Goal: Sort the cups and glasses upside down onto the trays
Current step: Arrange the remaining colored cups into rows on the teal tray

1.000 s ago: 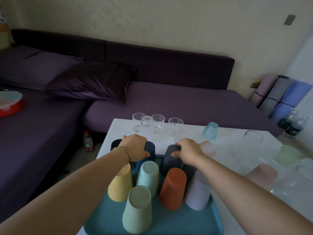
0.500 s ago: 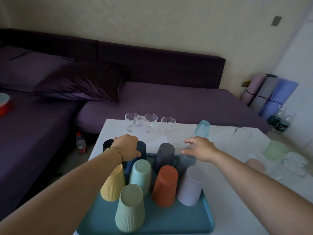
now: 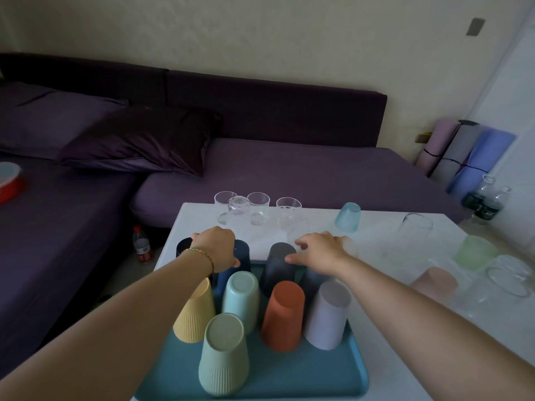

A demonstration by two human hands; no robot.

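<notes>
A blue tray (image 3: 341, 380) on the white table (image 3: 405, 328) holds several upside-down plastic cups: green (image 3: 224, 351), yellow (image 3: 195, 314), light blue (image 3: 241, 296), orange (image 3: 285, 314), lilac (image 3: 328, 314) and dark grey (image 3: 279, 264). My left hand (image 3: 217, 250) rests on top of a navy cup (image 3: 241, 256) at the tray's far left. My right hand (image 3: 318, 250) hovers with fingers spread just right of the dark grey cup, holding nothing. Clear glasses (image 3: 257, 206) stand upright at the table's far edge, beside a frosted blue glass (image 3: 347, 217).
More frosted and clear glasses, green (image 3: 474, 251) and pink (image 3: 434, 282) among them, crowd the table's right side. A purple sofa (image 3: 289, 172) runs behind the table. A small bottle (image 3: 142, 244) stands on the floor at the left. Rolled mats (image 3: 463, 154) lean at the right wall.
My right hand let go of the dark grey cup, opened, and shifted right. My left hand stayed on the navy cup. The view moved slightly.
</notes>
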